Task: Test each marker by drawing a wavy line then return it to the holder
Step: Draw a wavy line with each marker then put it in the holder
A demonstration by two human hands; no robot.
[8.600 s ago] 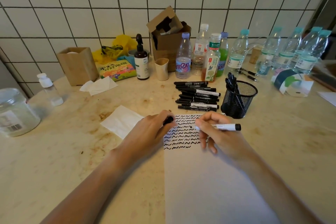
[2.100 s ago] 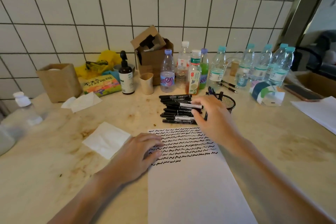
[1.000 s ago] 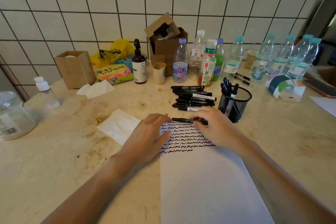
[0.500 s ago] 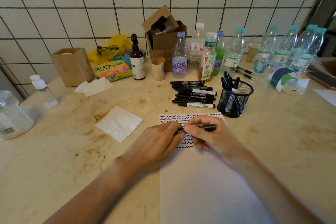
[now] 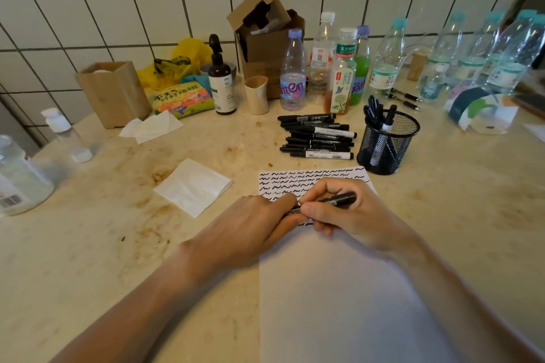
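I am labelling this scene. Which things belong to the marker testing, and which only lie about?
Belonging to the job:
marker in both hands
paper with wavy lines
row of markers
mesh holder

Lying about:
bottles
cardboard box
napkin
spray bottle

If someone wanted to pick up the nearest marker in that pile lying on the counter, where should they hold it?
Probably at the middle of its barrel, coming down from above. The nearest black marker with the white label lies flat at the front edge of the pile of black markers, its long side facing the sheet of white paper. That side is open, so fingers could pinch across the barrel there without disturbing the others.
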